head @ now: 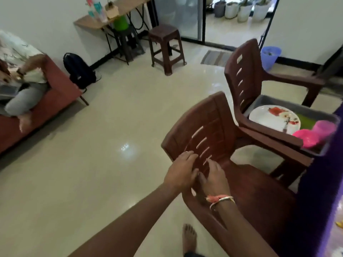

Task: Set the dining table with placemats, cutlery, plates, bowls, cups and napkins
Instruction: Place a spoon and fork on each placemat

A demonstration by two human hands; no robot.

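Open glossy tiled floor (111, 127) to the left; right side crowded w/ 2 brown slatted plastic chairs. L hand (181, 170) lies flat on near chair (209, 127) back's edge; R hand (213, 176) bent-fingered on slats, grip unclear. Far chair (245, 71) seat holds grey tray (289, 105): 1 white plate (269, 117), 1 fork (286, 125), 1 pink bowl (306, 138), 1 pink cup (323, 128).

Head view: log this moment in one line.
left hand: on near chair backrest | right hand: on same backrest | far chair: tray holding plate, pink bowl, pink cup

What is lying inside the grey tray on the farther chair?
A white plate with a fork on it, something green, a pink bowl and a pink cup. Whatever lies beneath them is covered.
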